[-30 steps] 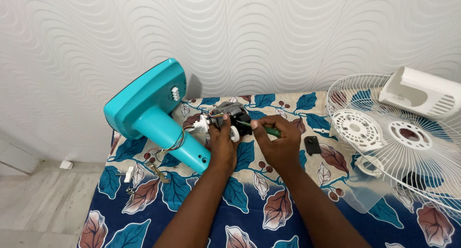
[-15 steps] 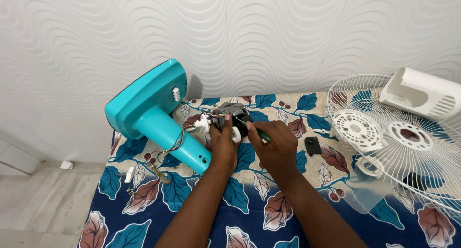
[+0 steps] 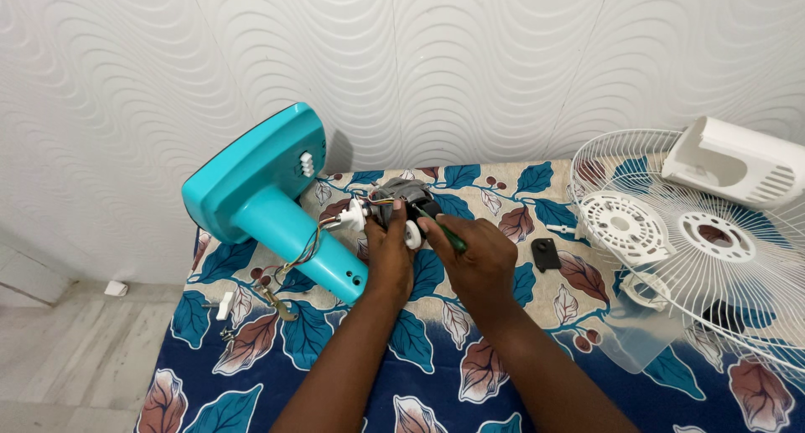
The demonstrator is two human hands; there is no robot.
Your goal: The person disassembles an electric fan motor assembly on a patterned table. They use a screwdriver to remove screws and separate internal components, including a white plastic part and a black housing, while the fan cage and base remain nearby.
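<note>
Right grip: right hand (image 3: 480,261) closed round a green-handled screwdriver (image 3: 444,232), thumb and fingers wrapped over the handle.
Left grip: left hand (image 3: 388,250) closed on the fan motor (image 3: 402,202), fingers curled over its near side, holding it just off the surface.
Screwdriver axis: long axis runs from the right palm up and to the left; tip points into the motor's black housing.
Screwdriver look: green handle, mostly covered by the hand; the shaft is hard to make out.
Motor position: centre of the surface (image 3: 436,366), between both hands and the teal fan stand (image 3: 268,202), just beside the stand's neck.
Motor look: grey and black body with a white round fitting (image 3: 411,233) at its near side and a white knob-like part (image 3: 352,217) at left; coloured wires (image 3: 306,247) run from it into the teal neck.
Surface: covered by a blue cloth with a leaf print.
Right side: black small part (image 3: 545,254) lies near the right hand; white wire fan guard (image 3: 713,257) lies well apart, cut off at the frame edge, with a white plastic housing (image 3: 734,160) resting on it.
Hidden: screw and tip contact cannot be seen; the underside of the motor is covered by the left hand.
</note>
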